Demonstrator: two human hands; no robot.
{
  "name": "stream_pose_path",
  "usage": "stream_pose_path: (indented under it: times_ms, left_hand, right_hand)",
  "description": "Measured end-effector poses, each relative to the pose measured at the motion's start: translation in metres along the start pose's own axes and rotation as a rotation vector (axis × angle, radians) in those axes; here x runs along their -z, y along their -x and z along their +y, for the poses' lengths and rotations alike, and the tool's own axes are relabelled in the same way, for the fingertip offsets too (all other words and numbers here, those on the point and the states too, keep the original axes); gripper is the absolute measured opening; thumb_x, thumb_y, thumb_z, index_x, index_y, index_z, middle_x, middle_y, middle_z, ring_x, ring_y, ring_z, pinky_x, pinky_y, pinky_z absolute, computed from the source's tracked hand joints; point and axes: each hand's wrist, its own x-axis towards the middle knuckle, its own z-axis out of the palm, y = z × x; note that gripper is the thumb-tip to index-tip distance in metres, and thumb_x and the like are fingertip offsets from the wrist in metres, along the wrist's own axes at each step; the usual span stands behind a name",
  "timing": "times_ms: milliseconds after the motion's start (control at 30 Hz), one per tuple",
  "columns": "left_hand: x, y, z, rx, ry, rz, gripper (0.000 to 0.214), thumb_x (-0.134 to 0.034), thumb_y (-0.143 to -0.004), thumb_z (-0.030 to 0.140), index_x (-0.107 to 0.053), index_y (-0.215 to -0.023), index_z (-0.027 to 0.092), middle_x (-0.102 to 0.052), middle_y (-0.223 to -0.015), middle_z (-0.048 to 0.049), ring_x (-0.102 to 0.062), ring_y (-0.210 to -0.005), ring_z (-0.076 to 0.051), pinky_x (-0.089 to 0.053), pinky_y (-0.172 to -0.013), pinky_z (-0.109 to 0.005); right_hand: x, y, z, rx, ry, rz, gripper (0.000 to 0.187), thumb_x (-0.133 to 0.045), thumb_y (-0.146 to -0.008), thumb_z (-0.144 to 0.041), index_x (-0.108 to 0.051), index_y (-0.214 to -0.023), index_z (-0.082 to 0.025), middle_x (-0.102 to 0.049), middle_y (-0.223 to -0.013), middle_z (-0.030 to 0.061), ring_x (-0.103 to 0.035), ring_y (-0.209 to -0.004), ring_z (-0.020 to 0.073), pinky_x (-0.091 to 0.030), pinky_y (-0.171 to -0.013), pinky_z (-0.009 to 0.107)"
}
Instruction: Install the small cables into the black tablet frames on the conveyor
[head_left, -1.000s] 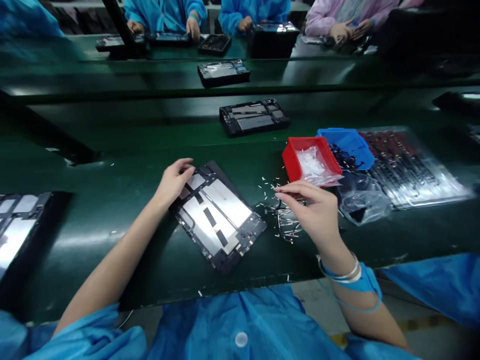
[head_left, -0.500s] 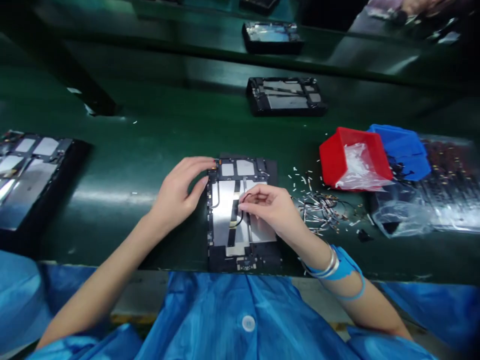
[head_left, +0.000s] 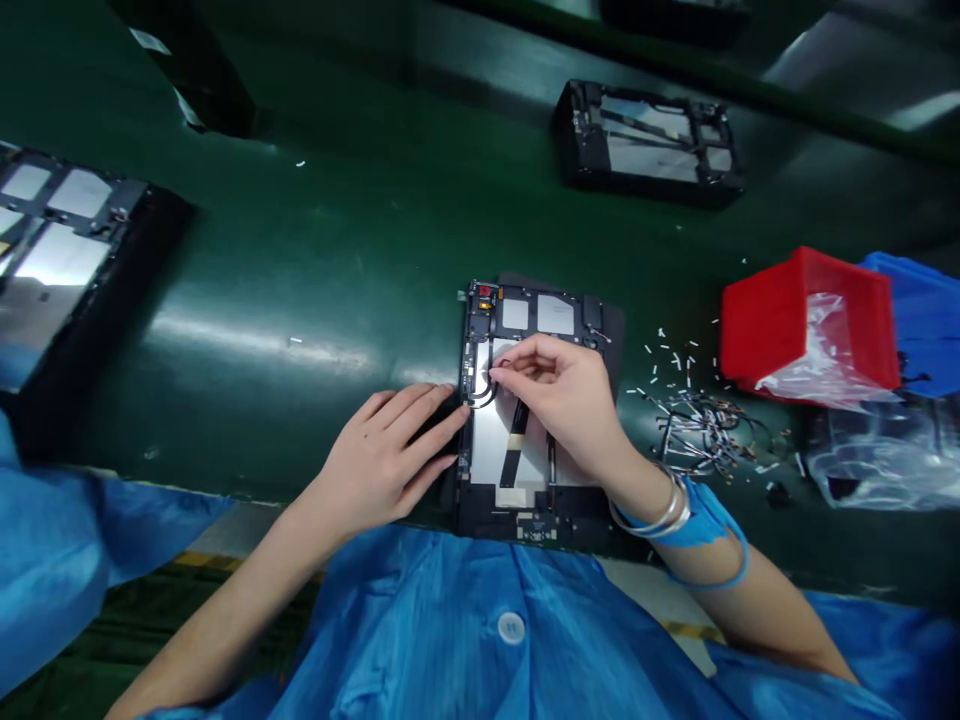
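Note:
An opened tablet (head_left: 486,460) lies in front of me, its silver battery areas and black frame exposed. Over its upper left part, my right hand (head_left: 566,395) pinches a thin black cable (head_left: 484,398) between thumb and fingertips. The cable curves down in a loop towards the tablet's left edge. There, the fingertips of my left hand (head_left: 397,455) touch the edge near the cable's lower end, with the fingers stretched out and apart. Part of the battery area is hidden under my right hand.
A heap of loose cables (head_left: 701,430) and small white bits lies to the right. Beyond stand a red bin (head_left: 765,330) holding a plastic bag, a blue bin (head_left: 930,310) and clear plastic (head_left: 877,450). Other device stacks stand at left (head_left: 169,240) and back (head_left: 645,185).
My left hand has slid from the tablet's top left corner down its left edge. My right hand has carried the cable up and left over the tablet. The view has shifted.

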Motion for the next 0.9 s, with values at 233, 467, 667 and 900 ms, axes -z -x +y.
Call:
stream_pose_path:
  times_ms: [233, 467, 667, 900]
  left_hand:
    - [-0.002, -0.002, 0.004, 0.038, 0.007, 0.004, 0.032, -0.047, -0.093, 0.025, -0.061, -0.121, 0.014, -0.063, -0.124, -0.0150, -0.058, -0.112, -0.029, -0.048, -0.084, -0.039]
    - [-0.002, -0.006, 0.007, 0.041, -0.006, 0.000, 0.036, -0.047, -0.094, 0.028, -0.056, -0.123, 0.008, -0.060, -0.127, -0.0190, -0.057, -0.114, -0.030, -0.047, -0.085, -0.039]
    - [-0.002, -0.005, 0.007, 0.025, -0.060, -0.117, 0.045, -0.042, -0.096, 0.032, -0.046, -0.139, 0.018, -0.039, -0.148, -0.0193, -0.046, -0.128, -0.034, -0.044, -0.089, -0.042]
    - [-0.005, -0.003, 0.006, 0.064, -0.030, -0.131, 0.044, -0.041, -0.097, 0.037, -0.049, -0.137, 0.022, -0.038, -0.150, -0.0164, -0.045, -0.130, -0.034, -0.042, -0.092, -0.043]
  right_hand:
    - [0.013, -0.006, -0.007, 0.019, 0.161, -0.087, 0.007, -0.066, -0.073, -0.023, -0.066, -0.072, -0.017, -0.067, -0.065, 0.0003, -0.059, -0.061, 0.0108, -0.044, -0.057, 0.026]
    - [0.022, -0.018, -0.010, 0.063, 0.354, -0.175, 0.006, -0.068, -0.072, -0.021, -0.069, -0.069, -0.016, -0.058, -0.057, -0.0034, -0.045, -0.053, 0.0071, -0.034, -0.053, 0.024]
    - [0.019, -0.021, -0.008, 0.054, 0.356, -0.168, 0.008, -0.069, -0.072, -0.024, -0.068, -0.071, -0.016, -0.057, -0.057, -0.0030, -0.047, -0.054, 0.0084, -0.036, -0.056, 0.026]
    - [0.017, -0.023, -0.008, 0.052, 0.452, -0.150, 0.006, -0.070, -0.072, -0.022, -0.070, -0.073, -0.016, -0.058, -0.058, -0.0022, -0.048, -0.056, 0.0095, -0.035, -0.056, 0.026]
